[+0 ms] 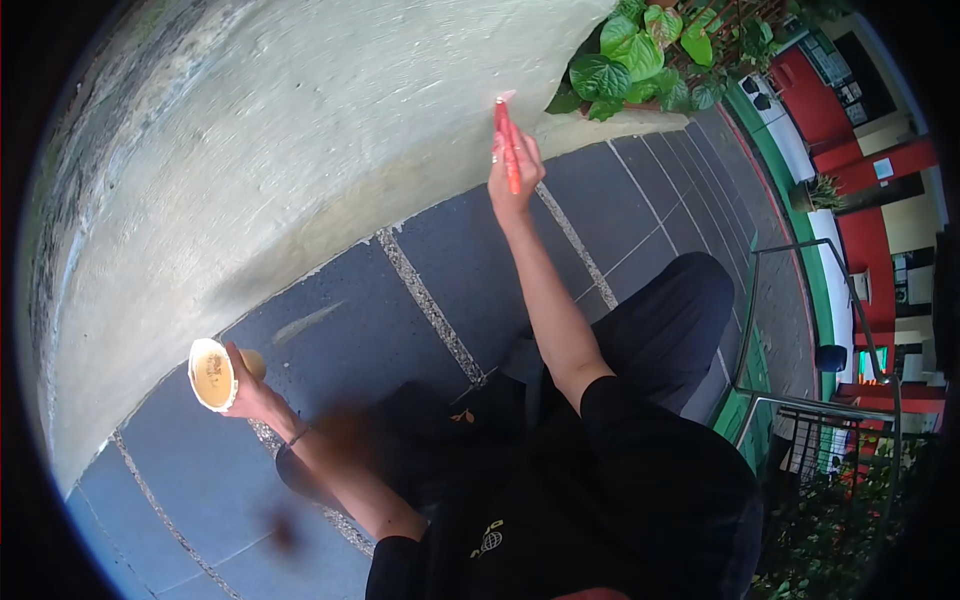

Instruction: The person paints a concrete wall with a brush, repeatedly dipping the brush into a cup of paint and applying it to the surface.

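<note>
one cup [207,347] of cream-coloured liquid [213,380]: gripped in the left hand [255,396]. one red-handled brush [508,145]: gripped in the right hand [528,167], tip held at the pale wall [330,150] ahead.

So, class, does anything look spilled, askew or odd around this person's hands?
Yes: a pale streak lies on the floor tile beside the wall, near the cup in the left hand. It stands out because the tile around it is dark grey. I can't tell whether it's wet or an old mark.
</note>
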A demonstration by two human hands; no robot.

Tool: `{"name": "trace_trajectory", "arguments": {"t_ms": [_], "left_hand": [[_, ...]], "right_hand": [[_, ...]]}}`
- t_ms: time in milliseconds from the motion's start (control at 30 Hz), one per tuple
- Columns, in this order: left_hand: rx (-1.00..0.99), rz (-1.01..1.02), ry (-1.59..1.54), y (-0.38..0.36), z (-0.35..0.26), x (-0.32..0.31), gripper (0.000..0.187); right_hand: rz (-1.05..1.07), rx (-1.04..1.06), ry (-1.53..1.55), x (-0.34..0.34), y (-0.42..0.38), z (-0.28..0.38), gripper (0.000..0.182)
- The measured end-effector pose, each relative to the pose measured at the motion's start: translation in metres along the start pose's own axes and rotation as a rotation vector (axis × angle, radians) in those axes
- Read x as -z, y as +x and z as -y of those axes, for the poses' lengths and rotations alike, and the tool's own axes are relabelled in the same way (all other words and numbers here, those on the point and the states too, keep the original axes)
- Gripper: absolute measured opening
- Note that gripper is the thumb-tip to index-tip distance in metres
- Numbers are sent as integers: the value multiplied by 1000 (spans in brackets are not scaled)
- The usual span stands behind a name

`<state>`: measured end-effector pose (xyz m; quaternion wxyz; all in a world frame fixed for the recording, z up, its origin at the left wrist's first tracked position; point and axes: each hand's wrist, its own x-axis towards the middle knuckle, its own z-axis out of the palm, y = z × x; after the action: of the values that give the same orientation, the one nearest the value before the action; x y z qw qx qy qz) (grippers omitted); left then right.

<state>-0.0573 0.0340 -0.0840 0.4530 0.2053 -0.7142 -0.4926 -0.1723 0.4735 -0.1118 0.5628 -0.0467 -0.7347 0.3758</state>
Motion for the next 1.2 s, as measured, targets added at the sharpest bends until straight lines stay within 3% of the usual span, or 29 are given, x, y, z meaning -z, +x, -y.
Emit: {"name": "trace_trajectory", "arguments": {"t_ms": [67, 133, 167, 233, 400, 467, 533, 667, 733, 767, 800, 833, 933, 1133, 1200], "left_hand": [[15, 9, 11, -2, -1, 0, 46], [64, -6, -86, -5, 4, -1, 45], [84, -1, -26, -7, 7, 0, 49], [19, 17, 44, -17, 17, 4, 51], [26, 222, 233, -40, -38, 6, 55], [171, 277, 281, -54, -73, 0, 56], [209, 278, 517, -61, -92, -4, 58], [26, 322, 406, -63, -57, 0, 58], [-32, 345, 411, -63, -49, 1, 57], [-50, 329, 319, -62, -37, 1, 56], [-65, 315, 233, -61, -26, 2, 55], [-78, 321, 243, -59, -12, 3, 55], [-116, 252, 47, -51, 17, -1, 51], [-217, 238, 154, -56, 16, -10, 40], [-50, 326, 83, -69, -6, -7, 42]], "right_hand": [[122, -123, 192, -5, -22, 37, 27], [221, 189, 255, -10, -30, 65, 29], [204, 194, 264, -7, -28, 68, 29], [389, 29, 449, -11, -26, 66, 28], [191, -20, 296, 33, 53, -28, 21], [114, -59, 212, 54, 79, -68, 21], [64, -97, 192, 66, 93, -103, 21], [41, -235, 215, 74, 116, -117, 23], [-155, -572, 611, 72, 125, -94, 27], [-170, -578, 615, 69, 130, -83, 27], [-242, -675, 821, 66, 135, -71, 28], [-315, -770, 1029, 60, 132, -64, 29], [-406, -852, 1170, 29, 110, -56, 37], [-604, -1213, 1020, 24, 9, -125, 32], [-655, -1305, 913, 31, 3, -127, 30]]}}
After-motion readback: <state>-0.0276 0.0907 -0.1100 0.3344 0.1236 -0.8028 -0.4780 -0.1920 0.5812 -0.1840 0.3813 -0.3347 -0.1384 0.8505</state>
